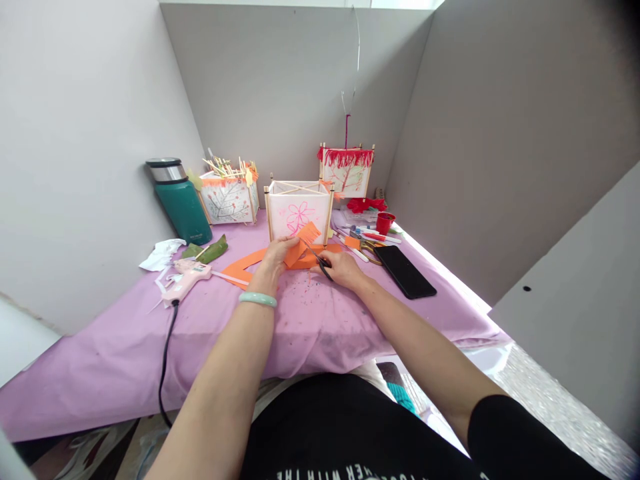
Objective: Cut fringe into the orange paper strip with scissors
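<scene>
My left hand point(281, 253) pinches a folded strip of orange paper point(309, 233) whose upper edge is cut into a fringe. In my right hand point(341, 267) is a pair of dark-handled scissors point(324, 262), its blades pointing up and left at the paper. Whether the blades touch the strip I cannot tell. Right behind the hands stands a lantern point(300, 213) with a wooden-stick frame and white sides, a pink flower drawn on its front. More orange paper point(243, 268) lies flat on the cloth under and beside my hands.
Left on the purple cloth point(320, 327) are a pink glue gun point(187, 280) with a black cord, green leaves point(215, 249) and a teal bottle point(180, 207). A phone point(405, 271), gold-handled scissors point(370, 250) and a red cup point(385, 223) lie right. Decorated lanterns point(227, 202) stand or hang behind.
</scene>
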`<state>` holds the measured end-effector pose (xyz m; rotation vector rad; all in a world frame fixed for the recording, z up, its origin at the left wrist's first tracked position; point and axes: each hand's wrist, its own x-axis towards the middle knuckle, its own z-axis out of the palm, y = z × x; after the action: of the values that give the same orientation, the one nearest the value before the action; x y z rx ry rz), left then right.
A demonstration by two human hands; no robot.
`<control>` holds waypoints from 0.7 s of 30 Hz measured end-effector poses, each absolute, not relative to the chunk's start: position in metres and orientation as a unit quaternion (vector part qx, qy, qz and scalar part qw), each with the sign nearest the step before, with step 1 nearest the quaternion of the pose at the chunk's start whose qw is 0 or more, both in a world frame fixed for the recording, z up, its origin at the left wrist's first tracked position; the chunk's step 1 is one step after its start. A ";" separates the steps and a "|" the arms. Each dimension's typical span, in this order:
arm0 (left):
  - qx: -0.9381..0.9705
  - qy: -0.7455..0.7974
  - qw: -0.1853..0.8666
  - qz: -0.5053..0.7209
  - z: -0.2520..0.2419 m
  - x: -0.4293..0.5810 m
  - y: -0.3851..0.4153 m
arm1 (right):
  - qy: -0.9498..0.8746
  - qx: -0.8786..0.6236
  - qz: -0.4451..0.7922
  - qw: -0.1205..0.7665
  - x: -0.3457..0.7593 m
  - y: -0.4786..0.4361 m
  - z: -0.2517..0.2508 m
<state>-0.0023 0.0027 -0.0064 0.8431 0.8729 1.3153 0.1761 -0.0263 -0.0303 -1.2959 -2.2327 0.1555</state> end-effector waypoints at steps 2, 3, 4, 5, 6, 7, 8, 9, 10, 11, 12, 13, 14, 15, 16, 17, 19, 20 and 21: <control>0.367 0.385 0.621 0.575 -0.007 -0.002 0.003 | -0.830 -0.483 0.055 0.273 0.176 -0.026 -0.030; 0.367 0.387 0.620 0.576 -0.007 -0.002 0.003 | -0.830 -0.483 0.054 0.274 0.176 -0.026 -0.030; 0.367 0.388 0.618 0.577 -0.006 -0.002 0.003 | -0.830 -0.483 0.054 0.274 0.176 -0.026 -0.030; 0.367 0.388 0.618 0.577 -0.006 -0.002 0.002 | -0.830 -0.482 0.054 0.275 0.176 -0.026 -0.030; 0.367 0.387 0.619 0.576 -0.006 -0.002 0.002 | -0.830 -0.481 0.055 0.276 0.176 -0.026 -0.030; 0.368 0.385 0.620 0.576 -0.005 -0.002 0.001 | -0.831 -0.479 0.056 0.278 0.176 -0.026 -0.030; 0.369 0.383 0.622 0.575 -0.005 -0.002 0.001 | -0.831 -0.478 0.057 0.280 0.176 -0.025 -0.030; 0.369 0.382 0.623 0.574 -0.005 -0.002 0.001 | -0.830 -0.477 0.057 0.283 0.176 -0.025 -0.031; 0.370 0.380 0.624 0.573 -0.005 -0.002 0.001 | -0.830 -0.476 0.057 0.285 0.176 -0.025 -0.031; 0.370 0.380 0.625 0.573 -0.005 -0.002 0.001 | -0.830 -0.476 0.056 0.287 0.176 -0.025 -0.032; 0.370 0.378 0.624 0.576 -0.006 -0.002 0.002 | -0.830 -0.475 0.056 0.288 0.176 -0.024 -0.032; 0.369 0.376 0.621 0.580 -0.007 -0.003 0.003 | -0.830 -0.473 0.058 0.289 0.176 -0.024 -0.033; 0.369 0.373 0.618 0.585 -0.008 -0.003 0.005 | -0.831 -0.471 0.060 0.289 0.177 -0.024 -0.033; 0.368 0.370 0.614 0.592 -0.009 -0.004 0.007 | -0.833 -0.468 0.063 0.290 0.177 -0.024 -0.033; 0.367 0.367 0.612 0.597 -0.010 -0.004 0.009 | -0.833 -0.465 0.066 0.291 0.177 -0.024 -0.033; 0.366 0.365 0.609 0.602 -0.011 -0.005 0.010 | -0.833 -0.463 0.069 0.293 0.177 -0.024 -0.033; 0.364 0.361 0.604 0.610 -0.013 -0.006 0.013 | -0.833 -0.461 0.075 0.298 0.178 -0.024 -0.033; 0.362 0.360 0.601 0.614 -0.013 -0.006 0.014 | -0.832 -0.460 0.077 0.299 0.178 -0.025 -0.032; 0.360 0.360 0.598 0.619 -0.014 -0.006 0.014 | -0.832 -0.460 0.080 0.300 0.178 -0.025 -0.032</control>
<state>-0.0060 0.0144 -0.0135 0.8361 0.8348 1.4361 0.1777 -0.0252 -0.0321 -1.2207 -2.2080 0.2126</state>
